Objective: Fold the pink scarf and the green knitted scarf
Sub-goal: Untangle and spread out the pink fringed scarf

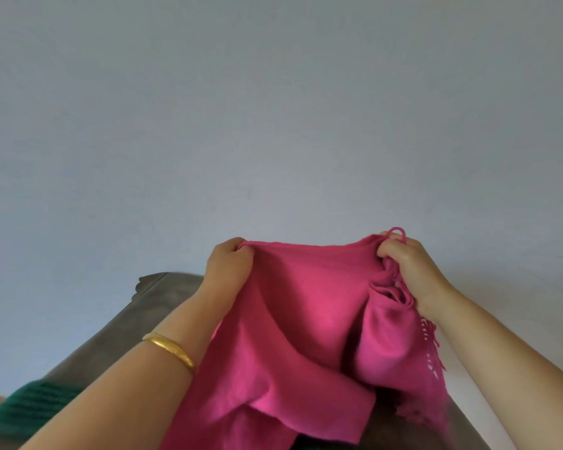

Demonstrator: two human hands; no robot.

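Note:
The pink scarf is held up in the air in front of me, hanging down in folds with its fringed end on the right. My left hand pinches its top left corner. My right hand grips the bunched top right corner, with a loop of fringe sticking up above the fingers. The green knitted scarf lies at the lower left on the grey surface, partly hidden behind my left forearm.
A grey-brown sofa or table surface runs below the hands toward a plain pale wall. A gold bangle sits on my left wrist.

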